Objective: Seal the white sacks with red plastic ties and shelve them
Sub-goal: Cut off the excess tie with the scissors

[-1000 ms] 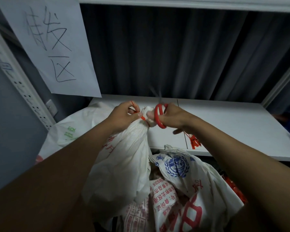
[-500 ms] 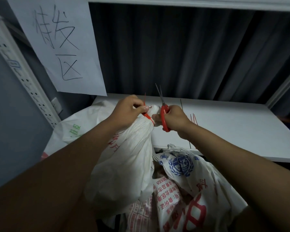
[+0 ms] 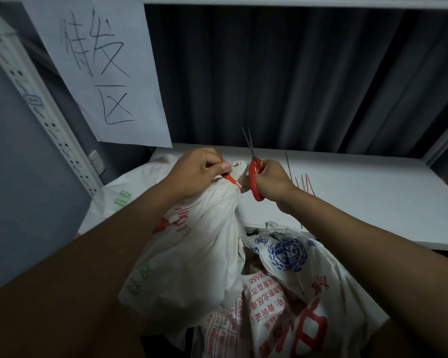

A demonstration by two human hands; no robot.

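A white sack [image 3: 202,249] hangs in front of me, its neck gathered and wrapped by a red plastic tie [image 3: 232,180]. My left hand [image 3: 194,174] pinches the tie's free end and the sack's neck. My right hand [image 3: 270,180] grips red-handled scissors [image 3: 254,174], blades pointing up and slightly apart beside the neck. Another white sack [image 3: 130,195] lies on the shelf [image 3: 360,202] at left. Several spare red ties [image 3: 304,183] lie on the shelf right of my right hand.
More printed white sacks [image 3: 290,280] are piled below the shelf edge. A paper sign [image 3: 101,68] with handwriting hangs at upper left beside a perforated upright [image 3: 42,117]. A dark curtain backs the shelf.
The scissors have swung upright, blades now pointing up. Both hands stay at the sack's neck; the view has shifted slightly.
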